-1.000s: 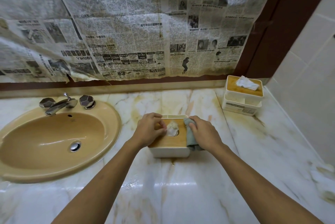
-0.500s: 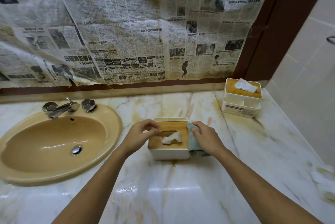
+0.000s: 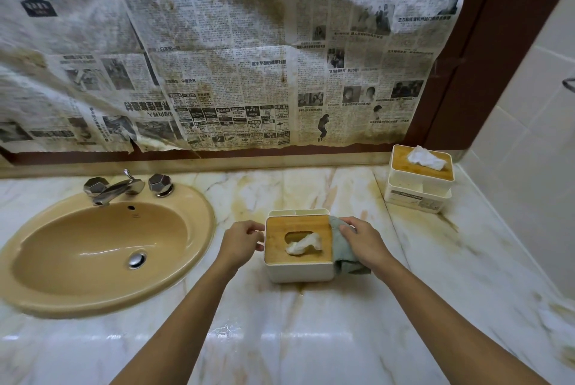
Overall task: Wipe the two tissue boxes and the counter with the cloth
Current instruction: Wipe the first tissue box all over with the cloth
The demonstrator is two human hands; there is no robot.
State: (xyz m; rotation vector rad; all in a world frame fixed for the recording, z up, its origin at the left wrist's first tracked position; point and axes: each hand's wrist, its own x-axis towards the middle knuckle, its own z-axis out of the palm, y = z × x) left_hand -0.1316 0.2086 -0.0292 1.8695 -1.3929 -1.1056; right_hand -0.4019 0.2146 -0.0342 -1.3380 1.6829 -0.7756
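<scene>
near white plastic tissue box with bamboo lid [image 3: 298, 272], a tissue [image 3: 303, 246] poking from its slot, sits on the marble counter [image 3: 311, 338]; left hand [image 3: 241, 243] seemingly grips its side, right hand [image 3: 366, 241] clutches a grey-green cloth [image 3: 342, 260] against it.

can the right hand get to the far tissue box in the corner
Probably yes. The right hand, holding the cloth against the near tissue box, has only bare counter between it and the far tissue box, which stands on that same side by the wall.
</scene>
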